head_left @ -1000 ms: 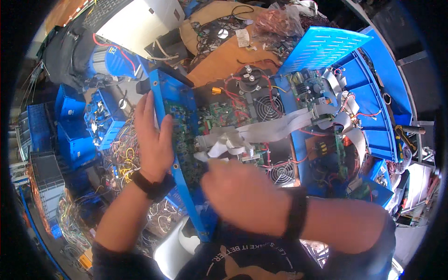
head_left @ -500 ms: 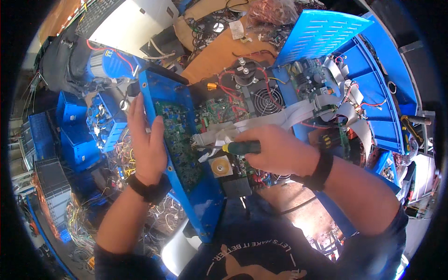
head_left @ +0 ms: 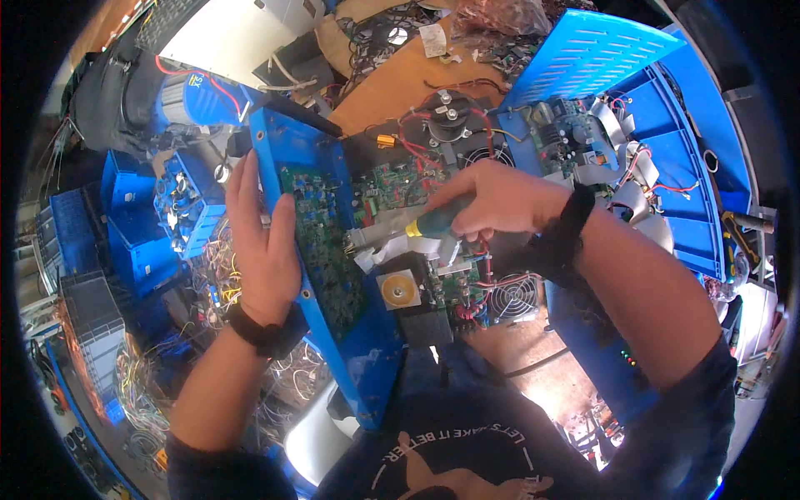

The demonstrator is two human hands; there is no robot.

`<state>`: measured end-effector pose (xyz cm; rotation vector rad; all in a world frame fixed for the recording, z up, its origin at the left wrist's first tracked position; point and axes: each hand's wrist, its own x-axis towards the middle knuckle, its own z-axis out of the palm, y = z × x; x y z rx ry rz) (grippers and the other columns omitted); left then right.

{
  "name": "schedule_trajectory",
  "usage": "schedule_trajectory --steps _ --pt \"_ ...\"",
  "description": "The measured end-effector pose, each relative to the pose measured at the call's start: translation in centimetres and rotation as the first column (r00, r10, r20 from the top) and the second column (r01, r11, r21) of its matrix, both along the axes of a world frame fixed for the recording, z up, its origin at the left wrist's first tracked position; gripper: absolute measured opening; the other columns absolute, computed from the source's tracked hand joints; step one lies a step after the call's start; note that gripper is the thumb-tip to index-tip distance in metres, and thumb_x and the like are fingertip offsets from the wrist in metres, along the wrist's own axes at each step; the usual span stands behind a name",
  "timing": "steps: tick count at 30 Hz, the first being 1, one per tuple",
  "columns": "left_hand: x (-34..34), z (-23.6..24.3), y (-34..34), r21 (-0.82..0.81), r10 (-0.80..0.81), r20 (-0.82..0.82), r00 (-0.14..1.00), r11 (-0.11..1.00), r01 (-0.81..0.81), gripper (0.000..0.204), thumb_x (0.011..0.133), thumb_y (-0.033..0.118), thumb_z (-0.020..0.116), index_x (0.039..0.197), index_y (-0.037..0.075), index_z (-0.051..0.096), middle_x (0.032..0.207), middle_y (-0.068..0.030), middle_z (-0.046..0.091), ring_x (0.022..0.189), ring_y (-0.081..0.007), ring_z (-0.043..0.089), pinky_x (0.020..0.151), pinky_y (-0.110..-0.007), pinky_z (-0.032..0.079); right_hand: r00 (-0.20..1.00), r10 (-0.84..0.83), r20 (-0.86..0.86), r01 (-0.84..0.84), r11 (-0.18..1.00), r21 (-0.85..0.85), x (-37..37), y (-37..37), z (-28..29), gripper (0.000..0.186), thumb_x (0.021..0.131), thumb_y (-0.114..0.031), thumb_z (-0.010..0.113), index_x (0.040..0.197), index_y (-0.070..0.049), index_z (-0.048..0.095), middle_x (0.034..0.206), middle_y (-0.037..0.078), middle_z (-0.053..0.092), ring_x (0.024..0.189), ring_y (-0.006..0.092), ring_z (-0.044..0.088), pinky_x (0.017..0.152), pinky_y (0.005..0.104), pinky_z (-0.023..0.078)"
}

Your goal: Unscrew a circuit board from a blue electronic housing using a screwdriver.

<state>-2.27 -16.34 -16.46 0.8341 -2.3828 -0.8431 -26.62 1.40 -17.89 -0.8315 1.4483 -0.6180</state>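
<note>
My left hand [head_left: 265, 250] lies with stretched fingers along the outer side of an upright blue metal panel [head_left: 367, 379]. A green circuit board [head_left: 321, 250] is fixed to the panel's inner face. My right hand [head_left: 508, 200] is closed round a screwdriver [head_left: 433, 223] with a dark green and yellow handle; its tip is hard to make out. Below the handle, a grey ribbon cable [head_left: 379, 233] runs to the board's edge. Under my right hand, an opened device holds another circuit board [head_left: 387, 183], red wires and a fan [head_left: 512, 300], with a square part with a yellow disc [head_left: 398, 290] nearby.
To the right stand a slotted blue cover [head_left: 596, 54] and a blue housing [head_left: 667, 175] with loose cables. Blue bins [head_left: 137, 258] and tangled wires [head_left: 150, 387] lie to the left. Brown cardboard [head_left: 408, 79] and scrap parts are at the back.
My right hand has moved up with the screwdriver, away from the ribbon cable's end at the board, uncovering the lower fan. My left hand has stayed on the panel.
</note>
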Motion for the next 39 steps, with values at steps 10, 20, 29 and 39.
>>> schedule_trajectory --steps 10,20,29,39 --pt "-0.1 0.1 0.1 -0.090 0.030 0.070 0.997 0.996 -0.023 0.057 0.093 0.017 0.052 0.144 -0.002 0.037 0.146 -0.0232 0.035 0.137 -0.0358 0.033 0.114 -0.042 0.024 0.623 0.313 -0.717 -0.396 0.917 0.056 1.2 -2.1 -0.5 0.041 0.074 -0.033 0.070 0.101 -0.002 0.071 0.063 0.014 0.064 0.070 0.0302 0.067 0.063 0.0424 0.051" --pt "0.0 0.2 -0.1 -0.107 0.014 0.059 0.998 0.994 -0.008 0.057 0.091 0.016 0.054 0.142 -0.004 0.038 0.144 -0.0258 0.035 0.134 -0.0399 0.035 0.113 -0.043 0.026 0.663 0.149 -0.733 -0.361 0.922 -0.140 2.0 0.3 -1.2 0.043 0.075 -0.044 0.069 0.091 -0.005 0.072 0.081 0.019 0.068 0.078 0.0384 0.066 0.072 0.0482 0.052" --pt "-0.1 0.0 0.2 -0.078 0.023 0.039 0.999 0.997 -0.020 0.057 0.091 0.015 0.054 0.142 -0.003 0.038 0.145 -0.0255 0.035 0.135 -0.0391 0.035 0.113 -0.042 0.026 0.696 0.168 -0.698 -0.317 0.944 -0.088 2.5 0.1 -1.4 0.042 0.075 -0.042 0.072 0.089 -0.003 0.073 0.077 0.018 0.067 0.077 0.0384 0.065 0.073 0.0464 0.051" --pt "0.1 0.2 0.3 -0.061 0.045 0.017 0.999 0.997 -0.044 0.057 0.092 0.017 0.053 0.143 -0.001 0.037 0.145 -0.0246 0.035 0.136 -0.0386 0.034 0.114 -0.042 0.025 0.498 0.074 -0.864 -0.509 0.832 -0.222 10.7 -1.1 6.7 0.012 0.071 -0.015 0.064 0.074 -0.006 0.071 0.073 0.013 0.066 0.074 0.0295 0.068 0.058 0.0427 0.052"
